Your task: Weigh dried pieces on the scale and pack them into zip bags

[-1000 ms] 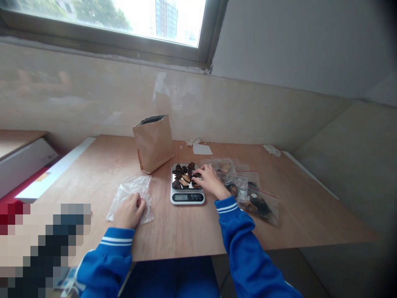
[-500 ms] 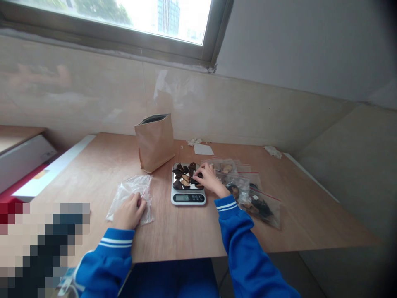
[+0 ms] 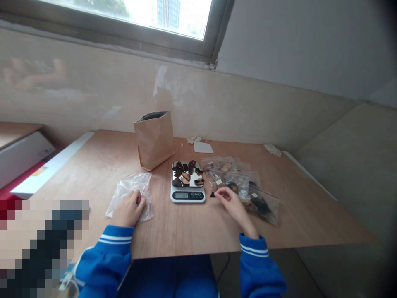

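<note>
A white kitchen scale (image 3: 187,197) with a lit display stands mid-table, several dark brown dried pieces (image 3: 185,175) spread over its plate. To its right, my right hand (image 3: 228,203) pinches a small dark dried piece (image 3: 213,194) between thumb and fingertips, low over the table. My left hand (image 3: 129,207) lies with curled fingers on a clear plastic bag (image 3: 122,191) left of the scale, seeming to grip its edge. Beside my right hand lie several zip bags (image 3: 269,203) with red seals, holding dried pieces in brown and black.
An open brown paper bag (image 3: 155,142) stands behind the scale. A white paper slip (image 3: 203,147) and crumpled tissue (image 3: 194,140) lie near the wall, with another crumpled tissue (image 3: 272,150) farther right. A white box (image 3: 25,153) is at the far left.
My right hand has moved from the scale's plate to the right and toward me, now with a dark piece in its fingers. My left hand stays on the plastic bag.
</note>
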The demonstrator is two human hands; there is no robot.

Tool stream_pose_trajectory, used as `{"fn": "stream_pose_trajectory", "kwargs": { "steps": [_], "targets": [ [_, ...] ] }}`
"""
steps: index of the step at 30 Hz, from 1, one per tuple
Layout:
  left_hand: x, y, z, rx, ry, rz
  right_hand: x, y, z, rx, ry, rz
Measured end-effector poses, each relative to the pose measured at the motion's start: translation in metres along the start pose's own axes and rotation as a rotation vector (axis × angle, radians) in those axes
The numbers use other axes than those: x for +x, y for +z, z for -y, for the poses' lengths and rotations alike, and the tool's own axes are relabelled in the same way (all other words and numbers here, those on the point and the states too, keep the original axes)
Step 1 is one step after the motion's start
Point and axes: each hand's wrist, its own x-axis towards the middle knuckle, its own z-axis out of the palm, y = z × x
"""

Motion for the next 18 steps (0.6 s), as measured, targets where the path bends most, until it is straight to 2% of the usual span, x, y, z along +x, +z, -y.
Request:
{"fn": "stream_pose_trajectory", "kwargs": {
  "steps": [4, 8, 18],
  "targets": [
    [0.0, 0.002, 0.001, 0.0, -0.002, -0.009, -0.026, 0.017, -0.03, 0.045, 0.053, -0.127],
    [0.001, 0.005, 0.006, -0.009, -0.005, -0.001, -0.032, 0.03, -0.04, 0.015, 0.029, -0.236],
    [0.003, 0.007, 0.01, -0.012, 0.007, 0.007, -0.036, 0.032, -0.042, -0.137, -0.046, -0.275]
  ]
}}
